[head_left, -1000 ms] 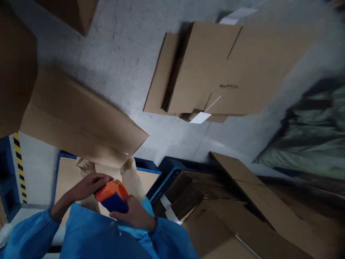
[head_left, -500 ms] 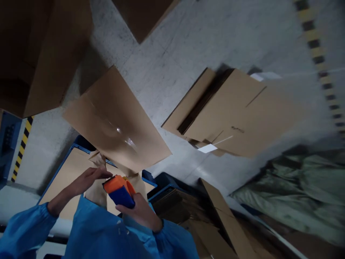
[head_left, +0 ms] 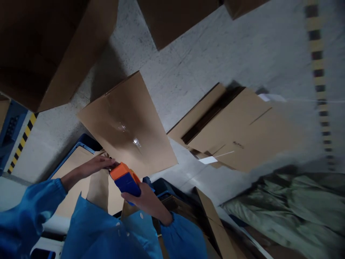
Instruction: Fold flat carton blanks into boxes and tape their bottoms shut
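My right hand (head_left: 149,201) is wrapped round the handle of an orange and blue tape dispenser (head_left: 126,180). Its front end points up and left. My left hand (head_left: 98,163) is at that front end, thumb and fingers pinched together; what is between the fingertips is too small to make out. Just beyond both hands is a cardboard box (head_left: 129,124), with strips of shiny clear tape on the face toward me. Below my left hand, a flat cardboard sheet (head_left: 71,167) lies on a blue-edged surface, partly hidden by my arm and the brown paper-like piece beside it.
A large open carton (head_left: 81,61) stands at upper left, and another box (head_left: 178,21) at the top. Flattened cartons (head_left: 231,126) are stacked on the floor to the right. Green sheeting (head_left: 293,208) lies at lower right. Striped floor tape (head_left: 319,86) runs along the right.
The view has shifted, so the boxes sit lower and farther right. My left fingers have closed in at the dispenser's front end, and both hands have moved slightly up and right in view.
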A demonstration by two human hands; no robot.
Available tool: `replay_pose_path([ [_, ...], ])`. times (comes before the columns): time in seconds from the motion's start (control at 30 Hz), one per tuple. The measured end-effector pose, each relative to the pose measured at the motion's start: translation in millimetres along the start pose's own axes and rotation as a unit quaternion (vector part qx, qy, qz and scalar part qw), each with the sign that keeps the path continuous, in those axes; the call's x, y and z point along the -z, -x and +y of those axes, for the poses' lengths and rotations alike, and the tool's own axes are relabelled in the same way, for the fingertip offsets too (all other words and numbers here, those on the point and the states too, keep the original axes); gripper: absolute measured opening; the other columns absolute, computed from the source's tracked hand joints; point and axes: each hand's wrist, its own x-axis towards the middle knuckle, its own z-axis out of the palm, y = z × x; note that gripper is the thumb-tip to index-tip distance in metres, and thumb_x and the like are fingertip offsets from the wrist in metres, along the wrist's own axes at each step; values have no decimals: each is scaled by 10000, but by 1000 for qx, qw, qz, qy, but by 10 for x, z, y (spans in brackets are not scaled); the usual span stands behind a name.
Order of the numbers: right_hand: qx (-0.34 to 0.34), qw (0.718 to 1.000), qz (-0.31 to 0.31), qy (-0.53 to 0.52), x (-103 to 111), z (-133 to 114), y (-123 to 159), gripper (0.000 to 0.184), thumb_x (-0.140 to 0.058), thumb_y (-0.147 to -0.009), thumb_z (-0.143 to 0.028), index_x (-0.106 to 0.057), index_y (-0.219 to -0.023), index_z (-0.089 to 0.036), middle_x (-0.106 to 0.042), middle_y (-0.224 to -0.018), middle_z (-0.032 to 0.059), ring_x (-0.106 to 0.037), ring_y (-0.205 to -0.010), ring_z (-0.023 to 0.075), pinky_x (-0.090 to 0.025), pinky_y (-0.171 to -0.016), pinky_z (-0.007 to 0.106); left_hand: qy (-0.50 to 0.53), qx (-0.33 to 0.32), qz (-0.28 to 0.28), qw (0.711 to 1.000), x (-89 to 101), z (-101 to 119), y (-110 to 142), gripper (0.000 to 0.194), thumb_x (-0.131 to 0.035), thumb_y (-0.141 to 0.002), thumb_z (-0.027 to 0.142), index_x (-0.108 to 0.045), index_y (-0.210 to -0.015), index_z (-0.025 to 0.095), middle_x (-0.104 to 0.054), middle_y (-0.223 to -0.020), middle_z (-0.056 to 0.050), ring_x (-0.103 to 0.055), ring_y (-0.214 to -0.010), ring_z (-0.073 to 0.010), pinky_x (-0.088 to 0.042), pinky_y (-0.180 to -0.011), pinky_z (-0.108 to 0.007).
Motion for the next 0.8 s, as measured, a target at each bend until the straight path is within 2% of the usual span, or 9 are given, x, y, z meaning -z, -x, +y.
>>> replay_pose_path([
  [0.03,-7,999,-17,-29,6,-43,-4,324,-701,-784,-503,-592,-792,-198,-589,-638,-4,-612,-634,170,-489,-621,293,-3,-4,-8,1000,41,46,-24,588,-653,-852,698,-763,-997,139,-743,-1084,-132,-666,-1076,-286,-493,-997,-383],
  [0.1,-20,999,-4,-50,12,-110,-6,342,-705,-762,-519,-572,-802,-206,-615,-701,11,-618,-658,173,-480,-611,292,-42,-20,-6,999,33,177,-12,610,-614,-869,718,-767,-997,142,-743,-1059,-124,-669,-1033,-279,-500,-970,-374],
  [0.2,-36,995,92,27,3,-179,-7,345,-712,-743,-497,-540,-855,-220,-624,-762,23,-617,-693,193,-466,-611,306,-122,-40,20,992,-93,375,98,662,-450,-952,727,-730,-1202,182,-687,-1259,-103,-591,-1211,-288,-413,-1098,-380],
  [0.3,-39,988,118,87,3,-219,4,333,-703,-748,-498,-525,-835,-229,-606,-722,20,-610,-689,205,-455,-622,318,-118,-34,39,992,-111,425,142,684,-433,-954,732,-713,-1252,184,-622,-1389,-94,-521,-1319,-293,-339,-1167,-374],
  [0.37,-23,991,100,81,30,-218,22,325,-697,-749,-506,-536,-803,-229,-608,-716,22,-608,-696,203,-452,-625,313,-45,-7,22,999,-19,359,96,755,-414,-927,779,-740,-1192,151,-655,-1342,-123,-564,-1277,-303,-371,-1147,-388],
  [0.47,-5,999,32,19,105,-169,61,326,-700,-744,-512,-571,-775,-215,-635,-714,25,-603,-679,187,-456,-617,299,38,11,-14,999,124,208,-7,772,-452,-905,790,-752,-1154,124,-692,-1269,-155,-609,-1225,-305,-413,-1110,-399],
  [0.6,-26,998,-35,-37,152,-70,91,336,-704,-741,-517,-610,-766,-195,-676,-723,42,-624,-665,182,-483,-621,295,33,20,-22,999,64,133,-46,739,-475,-918,764,-733,-1208,135,-679,-1297,-150,-615,-1213,-298,-427,-1091,-398],
  [0.67,-28,1000,-3,-8,124,-34,82,352,-700,-742,-531,-602,-794,-198,-664,-708,38,-626,-662,187,-481,-612,297,-16,18,-13,1000,-55,173,-20,731,-442,-930,767,-731,-1217,161,-661,-1333,-131,-594,-1238,-300,-416,-1099,-393],
  [0.8,-34,989,120,80,55,22,56,387,-707,-732,-561,-573,-834,-213,-622,-683,24,-608,-646,199,-462,-590,307,-114,-46,25,992,-225,268,25,739,-414,-924,791,-716,-1249,201,-602,-1419,-93,-506,-1336,-299,-380,-1129,-361],
])
